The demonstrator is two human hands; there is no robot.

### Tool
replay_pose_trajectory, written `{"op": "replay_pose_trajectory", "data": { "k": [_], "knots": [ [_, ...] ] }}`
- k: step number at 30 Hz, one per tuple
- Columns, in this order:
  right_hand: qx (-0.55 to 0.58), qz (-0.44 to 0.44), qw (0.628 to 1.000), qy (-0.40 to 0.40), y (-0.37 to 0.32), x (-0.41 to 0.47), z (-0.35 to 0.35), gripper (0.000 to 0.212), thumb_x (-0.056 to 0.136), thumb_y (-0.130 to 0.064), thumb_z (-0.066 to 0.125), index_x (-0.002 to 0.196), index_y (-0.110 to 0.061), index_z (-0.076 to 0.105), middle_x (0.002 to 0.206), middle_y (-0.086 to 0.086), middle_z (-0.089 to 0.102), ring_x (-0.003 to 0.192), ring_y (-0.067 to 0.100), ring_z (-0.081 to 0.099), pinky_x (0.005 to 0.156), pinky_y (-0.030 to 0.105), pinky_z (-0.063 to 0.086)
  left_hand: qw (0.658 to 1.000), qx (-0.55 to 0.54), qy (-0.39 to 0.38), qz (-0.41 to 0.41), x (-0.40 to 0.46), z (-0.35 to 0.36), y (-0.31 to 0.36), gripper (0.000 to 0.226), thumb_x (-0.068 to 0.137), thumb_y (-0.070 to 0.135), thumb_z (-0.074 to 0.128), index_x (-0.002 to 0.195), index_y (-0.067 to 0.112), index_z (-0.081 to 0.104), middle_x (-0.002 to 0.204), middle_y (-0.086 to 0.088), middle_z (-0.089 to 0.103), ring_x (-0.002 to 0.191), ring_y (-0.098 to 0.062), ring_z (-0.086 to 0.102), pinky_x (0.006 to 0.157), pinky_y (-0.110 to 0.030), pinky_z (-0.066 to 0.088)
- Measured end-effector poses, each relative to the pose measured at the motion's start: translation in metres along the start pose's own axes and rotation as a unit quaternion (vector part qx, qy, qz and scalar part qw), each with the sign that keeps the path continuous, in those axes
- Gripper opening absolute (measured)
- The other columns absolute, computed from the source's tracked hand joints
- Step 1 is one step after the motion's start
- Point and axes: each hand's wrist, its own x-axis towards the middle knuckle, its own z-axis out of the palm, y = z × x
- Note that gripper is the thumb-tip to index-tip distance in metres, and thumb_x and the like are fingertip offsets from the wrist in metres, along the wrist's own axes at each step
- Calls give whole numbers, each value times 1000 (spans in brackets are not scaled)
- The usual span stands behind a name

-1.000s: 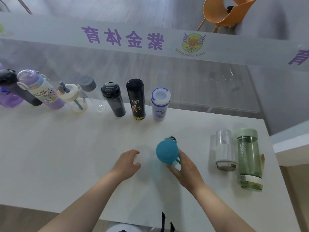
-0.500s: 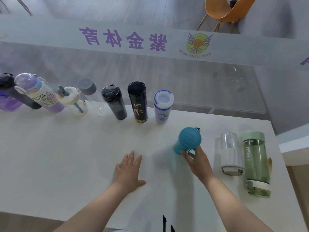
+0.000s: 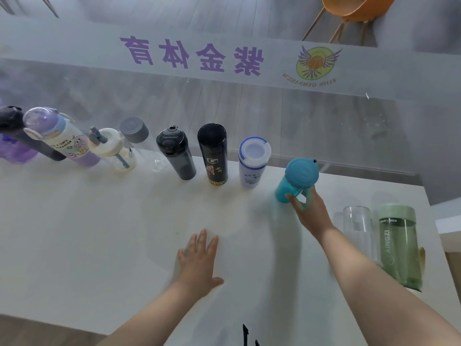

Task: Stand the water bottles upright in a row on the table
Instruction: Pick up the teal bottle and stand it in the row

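Right hand [image 3: 310, 211] grips teal bottle [image 3: 295, 179], upright at right end of the back row, beside white bottle [image 3: 253, 162]. Left hand [image 3: 198, 260] flat on table [image 3: 74, 233], fingers spread. Row: nine upright, leftmost cut off. Two lie flat: clear bottle [image 3: 356, 224], green bottle [image 3: 399, 248], partly behind forearm.

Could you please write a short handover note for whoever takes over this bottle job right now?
Left hand: flat on the white table, holding nothing.
Right hand: grips the teal plastic bottle at the right end of the row, beside the white bottle with the blue-rimmed lid.
Done: the row along the far edge stands upright.
Left: release the teal one, then stand up the clear bottle and the green translucent bottle, both lying at the right.
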Motion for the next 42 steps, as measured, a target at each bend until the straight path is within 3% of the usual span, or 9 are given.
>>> {"op": "replay_pose_trajectory", "data": {
  "k": [4, 9, 12, 13, 17, 23, 27, 36, 42],
  "knots": [
    [-23, -12, 1000, -10, -1, 16, 0, 49, 92, -27, 62, 134, -14, 42, 125, -1, 55, 110, 11, 52, 75, -5, 33, 1000, -4, 4, -2, 2, 3, -1, 109, 79, 63, 60, 151, 28, -15, 159, -7, -26, 148, -33, -17, 116, -59, 12],
    [-37, -14, 999, -27, -4, 26, -1, 53, 92, -31, 61, 137, -17, 38, 132, -1, 54, 118, 12, 51, 91, 19, 36, 1000, -11, 6, -3, 2, 4, -1, 110, 79, 62, 61, 150, 28, -16, 159, -6, -27, 147, -32, -18, 117, -59, 11],
    [-40, -9, 999, -33, -5, 25, -2, 54, 92, -30, 61, 138, -17, 36, 133, -1, 53, 118, 12, 50, 83, 5, 37, 1000, -17, 5, -4, 2, 3, 0, 110, 79, 61, 62, 150, 28, -15, 158, -6, -27, 147, -32, -19, 117, -59, 10],
    [-43, -5, 998, -34, -5, 25, -2, 55, 92, -32, 61, 139, -17, 35, 134, 0, 53, 118, 13, 50, 83, 5, 37, 1000, -20, 4, -4, 2, 3, 0, 110, 79, 60, 62, 151, 28, -15, 158, -5, -27, 147, -32, -19, 117, -59, 9],
    [-67, 13, 997, -36, -3, 23, -1, 58, 92, -39, 59, 139, -19, 32, 137, 2, 51, 122, 24, 51, 96, 33, 41, 1000, -24, 7, -5, 0, 2, -1, 110, 79, 60, 63, 151, 30, -14, 159, -4, -27, 148, -31, -18, 117, -58, 8],
    [-95, 4, 995, -21, -12, 6, 1, 63, 85, -28, 69, 136, -12, 37, 136, 7, 49, 125, 24, 46, 97, 28, 34, 999, -27, 17, 1, -2, 2, -3, 101, 83, 53, 61, 152, 29, -9, 160, -4, -22, 149, -29, -14, 119, -55, 10],
    [-169, 58, 983, -38, 1, -26, -1, 76, 88, -28, 64, 148, -5, 23, 153, 14, 30, 141, 27, 28, 114, 34, 22, 999, -40, 31, 17, -8, 5, -4, 92, 88, 46, 57, 153, 26, -4, 161, -5, -18, 149, -27, -12, 121, -46, 9],
    [-250, 58, 966, -20, 31, -123, -16, 61, 86, -12, 58, 142, -3, 35, 146, 15, 40, 137, 28, 34, 114, 35, 25, 995, -24, 31, 86, -25, 19, 11, 82, 90, 45, 52, 153, 27, 4, 162, -4, -13, 150, -25, -9, 121, -38, 5],
    [-275, 59, 956, 87, 40, -161, -21, 58, 76, -1, 64, 132, 1, 47, 131, 22, 52, 122, 40, 45, 109, 48, 30, 991, -6, 18, 129, -29, 13, 8, 72, 92, 40, 51, 152, 29, 13, 163, -3, -8, 150, -25, -4, 121, -40, 12]
  ]
}}
